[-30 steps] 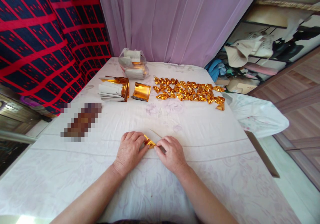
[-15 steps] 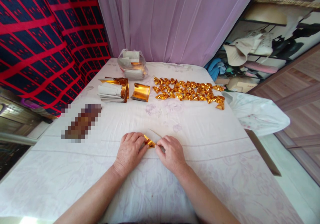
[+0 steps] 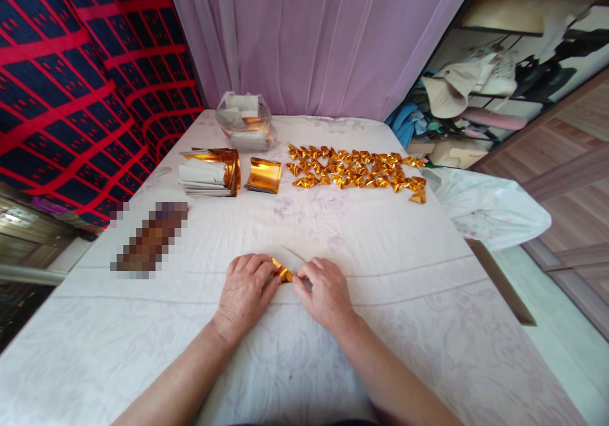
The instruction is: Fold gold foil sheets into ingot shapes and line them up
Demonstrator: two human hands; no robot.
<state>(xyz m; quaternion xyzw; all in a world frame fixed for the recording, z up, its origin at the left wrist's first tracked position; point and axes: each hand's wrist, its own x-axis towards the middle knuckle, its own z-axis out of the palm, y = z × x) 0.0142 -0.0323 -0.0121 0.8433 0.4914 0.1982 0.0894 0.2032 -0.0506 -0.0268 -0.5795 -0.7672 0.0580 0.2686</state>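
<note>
A partly folded sheet of gold foil paper [image 3: 284, 272] lies between my hands near the middle of the table, its pale back pointing away from me. My left hand [image 3: 247, 289] is closed on the left side of the sheet, thumb close to the gold fold. On the other side my right hand [image 3: 324, 291] pinches the right end between thumb and fingers. Both hands rest low on the cloth, and the fingers cover parts of the paper. Farther back lie a small stack of gold sheets [image 3: 263, 175] and rows of folded gold foil pieces [image 3: 354, 167].
A larger stack of foil paper [image 3: 204, 175] stands left of the small one, with a clear plastic bag [image 3: 245, 121] of more sheets behind. A pixelated item [image 3: 152, 239] lies at left. White flowered cloth [image 3: 380, 235] covers the table; a white plastic bag [image 3: 499, 207] hangs at its right edge.
The camera view has shifted slightly. Both hands keep their hold on the foil paper, with hardly any movement of the fingers or the folded sheet.
</note>
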